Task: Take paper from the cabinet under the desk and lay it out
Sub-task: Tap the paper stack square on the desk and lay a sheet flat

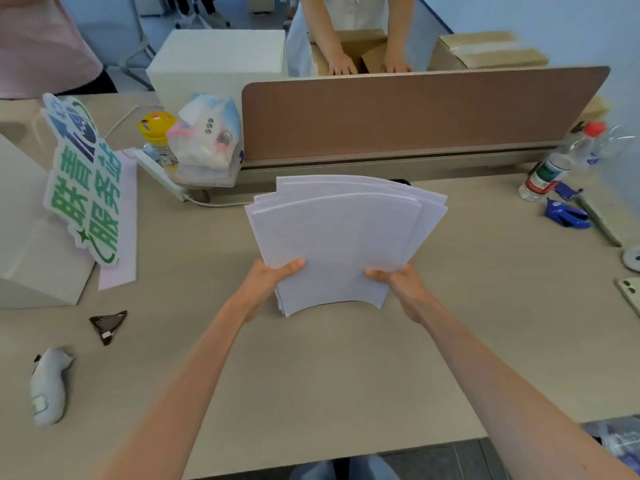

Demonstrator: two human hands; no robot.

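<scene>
A stack of white paper (343, 237) is held above the middle of the beige desk (311, 375), its sheets fanned apart at the far end. My left hand (272, 278) grips the stack's near left corner, thumb on top. My right hand (401, 280) grips the near right corner the same way. The cabinet under the desk is out of view.
A brown divider panel (415, 112) runs along the desk's far edge, and a person stands behind it with hands on a cardboard box (360, 50). At left are a green sign (86, 188), a yellow-lidded jar (157, 136), a plastic bag (204, 140), a dark triangular wrapper (109, 325) and a grey object (48, 386). A bottle (554, 168) and blue wrappers (566, 214) lie at right.
</scene>
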